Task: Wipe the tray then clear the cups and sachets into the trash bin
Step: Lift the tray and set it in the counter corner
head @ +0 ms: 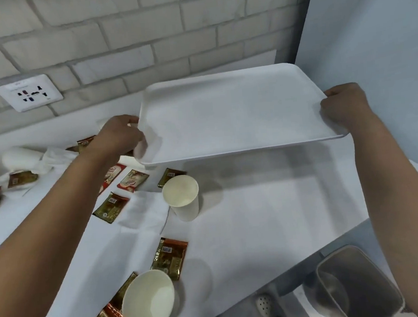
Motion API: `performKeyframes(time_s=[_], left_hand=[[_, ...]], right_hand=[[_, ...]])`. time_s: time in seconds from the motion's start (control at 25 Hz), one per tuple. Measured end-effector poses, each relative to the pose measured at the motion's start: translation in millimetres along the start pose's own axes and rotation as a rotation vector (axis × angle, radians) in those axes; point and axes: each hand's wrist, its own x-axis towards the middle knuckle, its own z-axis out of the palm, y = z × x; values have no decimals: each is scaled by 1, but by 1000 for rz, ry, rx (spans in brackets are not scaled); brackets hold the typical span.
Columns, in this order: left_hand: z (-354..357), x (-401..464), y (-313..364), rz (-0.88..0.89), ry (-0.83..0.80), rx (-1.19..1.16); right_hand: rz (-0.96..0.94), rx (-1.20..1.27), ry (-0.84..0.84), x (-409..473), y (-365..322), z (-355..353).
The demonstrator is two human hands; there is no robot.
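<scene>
A white rectangular tray point(231, 111) is held in the air above the white table, tilted a little. My left hand point(118, 138) grips its left edge and my right hand point(343, 105) grips its right edge. Below it one white paper cup point(181, 198) stands upright mid-table, and a second cup point(148, 303) stands near the front edge. A third cup point(21, 158) lies on its side at the far left. Several brown and red sachets lie scattered, one point(170, 257) between the two upright cups. A white tissue point(144, 211) lies flat beside the middle cup.
A grey trash bin point(355, 284) stands on the floor below the table's right front corner. A white brick wall with a socket plate point(29, 92) runs behind the table. A crumpled tissue point(55, 158) lies at the left. White perforated shoes point(263, 304) show under the table edge.
</scene>
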Motion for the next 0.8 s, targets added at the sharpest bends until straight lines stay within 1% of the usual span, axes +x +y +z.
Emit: performKeyframes(time_s=[0.12, 0.24, 0.32, 0.48, 0.6, 0.68, 0.8], left_hand=[[17, 11, 22, -3, -13, 222], [43, 24, 38, -88, -79, 370], [63, 29, 45, -143, -90, 450], [100, 45, 48, -240, -93, 463], [118, 53, 48, -284, -82, 524], [131, 57, 46, -305, -89, 525], [149, 66, 43, -341, -73, 524]], right_hand=[[-67, -41, -30, 36, 6, 10], [-94, -67, -96, 66, 18, 18], [-127, -83, -135, 84, 26, 22], [-128, -38, -190, 120, 42, 37], [-122, 9, -198, 134, 52, 49], [-115, 38, -206, 140, 58, 56], [-167, 22, -207, 149, 68, 67]])
